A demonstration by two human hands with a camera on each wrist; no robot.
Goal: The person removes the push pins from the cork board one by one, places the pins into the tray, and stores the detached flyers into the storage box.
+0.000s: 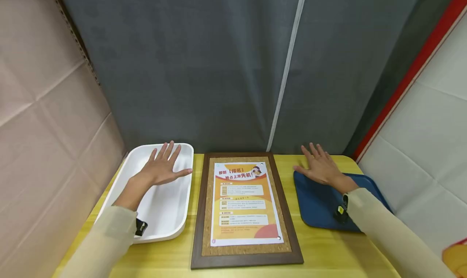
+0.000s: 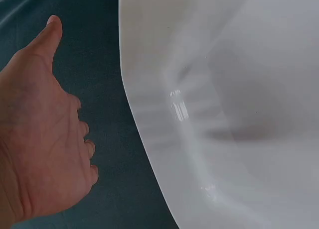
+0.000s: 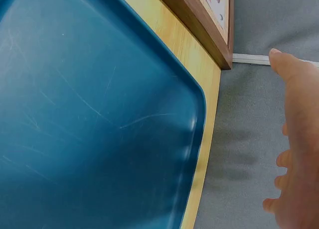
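Note:
My left hand [image 1: 160,169] is held with fingers spread over the white tray [image 1: 160,217], holding nothing. In the left wrist view that hand [image 2: 50,134] shows its palm side, beside the tray's pale rim [image 2: 144,109]. On the other side my right hand [image 1: 319,167] has its fingers fanned out over the far part of the blue tray [image 1: 317,209], also holding nothing. The right wrist view shows the hand [image 3: 301,139] past the scratched blue tray [image 3: 99,114], thumb extended. Between the hands lies a brown-framed cork board [image 1: 246,249] with a poster [image 1: 244,205] pinned on it.
Everything lies on a yellow wood-grain table [image 1: 324,249]. A grey curtain [image 1: 182,67] with a pale vertical strip [image 1: 288,67] closes off the back. Pinkish cloth [image 1: 54,107] hangs on the left, and a white panel [image 1: 427,128] with a red edge stands on the right.

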